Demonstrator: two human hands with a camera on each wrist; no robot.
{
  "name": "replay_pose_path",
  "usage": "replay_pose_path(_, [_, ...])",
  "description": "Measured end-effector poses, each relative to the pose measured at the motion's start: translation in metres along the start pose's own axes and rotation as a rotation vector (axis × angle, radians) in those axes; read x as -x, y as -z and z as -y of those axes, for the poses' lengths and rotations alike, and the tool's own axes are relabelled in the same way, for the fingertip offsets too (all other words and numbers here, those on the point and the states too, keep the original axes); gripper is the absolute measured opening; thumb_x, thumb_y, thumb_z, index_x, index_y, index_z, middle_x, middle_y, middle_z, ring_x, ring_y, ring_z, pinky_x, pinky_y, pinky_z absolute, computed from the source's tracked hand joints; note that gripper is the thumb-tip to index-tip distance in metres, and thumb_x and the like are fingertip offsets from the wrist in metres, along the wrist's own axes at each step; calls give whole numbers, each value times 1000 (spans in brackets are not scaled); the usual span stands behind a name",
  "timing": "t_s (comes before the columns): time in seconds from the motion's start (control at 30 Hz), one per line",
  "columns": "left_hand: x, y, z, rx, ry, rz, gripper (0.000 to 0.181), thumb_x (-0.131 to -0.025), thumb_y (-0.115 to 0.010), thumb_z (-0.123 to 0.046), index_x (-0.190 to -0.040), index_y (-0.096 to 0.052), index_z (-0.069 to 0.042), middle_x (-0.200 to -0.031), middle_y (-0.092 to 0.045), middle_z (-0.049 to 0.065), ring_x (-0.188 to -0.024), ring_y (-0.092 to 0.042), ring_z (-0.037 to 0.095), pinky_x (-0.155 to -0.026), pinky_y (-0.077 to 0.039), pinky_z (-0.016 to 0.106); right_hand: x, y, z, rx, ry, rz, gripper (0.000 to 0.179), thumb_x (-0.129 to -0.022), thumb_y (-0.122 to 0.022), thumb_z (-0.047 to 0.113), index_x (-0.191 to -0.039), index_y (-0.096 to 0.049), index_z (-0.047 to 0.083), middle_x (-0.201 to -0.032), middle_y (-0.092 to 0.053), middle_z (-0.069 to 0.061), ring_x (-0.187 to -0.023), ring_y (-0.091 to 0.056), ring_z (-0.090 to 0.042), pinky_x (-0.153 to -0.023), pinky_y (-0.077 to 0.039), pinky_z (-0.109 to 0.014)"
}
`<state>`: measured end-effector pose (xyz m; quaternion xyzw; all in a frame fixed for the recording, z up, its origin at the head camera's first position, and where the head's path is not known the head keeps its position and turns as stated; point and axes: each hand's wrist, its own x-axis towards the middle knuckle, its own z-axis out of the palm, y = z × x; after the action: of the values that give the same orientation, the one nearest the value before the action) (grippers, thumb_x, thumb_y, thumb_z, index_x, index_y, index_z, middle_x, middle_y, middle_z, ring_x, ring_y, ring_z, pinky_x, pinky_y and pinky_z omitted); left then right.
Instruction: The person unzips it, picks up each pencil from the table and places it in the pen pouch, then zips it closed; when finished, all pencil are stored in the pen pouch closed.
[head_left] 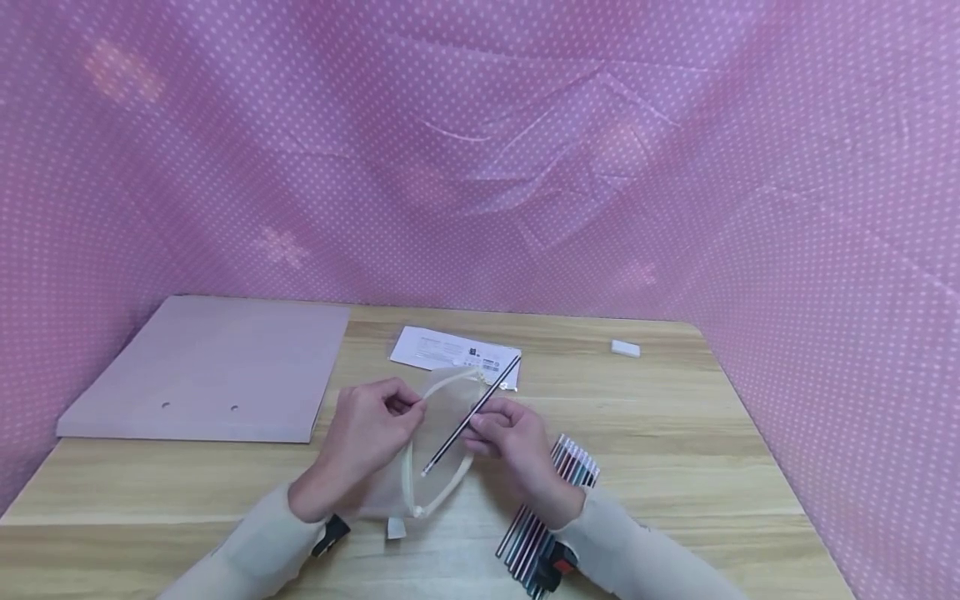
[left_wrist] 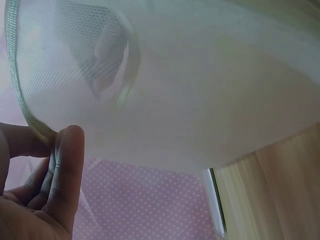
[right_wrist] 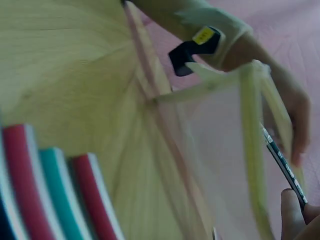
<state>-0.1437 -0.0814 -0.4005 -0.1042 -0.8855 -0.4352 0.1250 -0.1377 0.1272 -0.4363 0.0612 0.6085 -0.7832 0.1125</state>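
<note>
A sheer, pale mesh pouch (head_left: 378, 492) with a cream zipper edge is held up off the table, its mouth spread. My left hand (head_left: 375, 425) pinches one side of that edge between thumb and fingers; the left wrist view shows the mesh (left_wrist: 190, 100) hanging from the fingertips. On the other side, my right hand (head_left: 517, 437) grips a dark striped pencil (head_left: 459, 427) between thumb and fingers. The pencil slants, its lower end inside the outline of the mouth. Whether the right fingers also touch the rim cannot be made out. Several striped pencils (head_left: 525, 542) lie side by side beneath the right wrist.
Behind the pouch lies a white printed packet (head_left: 435, 346). A small white block (head_left: 626, 348) sits at the back right. To the left is a large flat pinkish board or box (head_left: 217, 367) with two holes. Pink dotted cloth (head_left: 480, 167) surrounds the table.
</note>
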Motion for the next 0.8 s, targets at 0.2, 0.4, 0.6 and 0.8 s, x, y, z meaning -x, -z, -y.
replay_pose_path(0.2, [3, -2, -5, 62, 8, -16, 5, -83, -79, -13, -80, -75, -16, -70, -74, -3, -58, -63, 4, -55, -53, 19, 7, -4, -5, 91, -29, 56, 16, -93, -64, -3, -108, -62, -8, -91, -79, -13, -77, -76, -12, -76, -63, -29])
replay_pose_path(0.4, [6, -5, -6, 82, 8, -35, 5, -83, -80, -12, -81, -76, -14, -69, -73, -3, -58, -61, 4, -54, -52, 20, 10, -8, -10, 134, -54, 97, 19, -94, -64, -1, -109, -62, -11, -98, -77, -22, -78, -77, -13, -75, -63, -31])
replay_pose_path(0.6, [7, -5, -8, 114, 29, -46, 5, -83, -80, -12, -81, -76, -15, -69, -73, -2, -57, -62, 5, -54, -53, 21, 11, -8, -15, 163, -67, 197, 22, -97, -60, 3, -112, -63, -14, -100, -76, -27, -81, -78, -15, -75, -63, -31])
replay_pose_path(0.8, [7, -6, -8, 135, 58, -27, 5, -84, -80, -13, -81, -76, -15, -70, -74, -2, -57, -64, 5, -54, -53, 21, 9, -6, -15, 200, -101, 262, 30, -102, -57, 12, -115, -63, -14, -102, -76, -25, -80, -77, -12, -72, -63, -30])
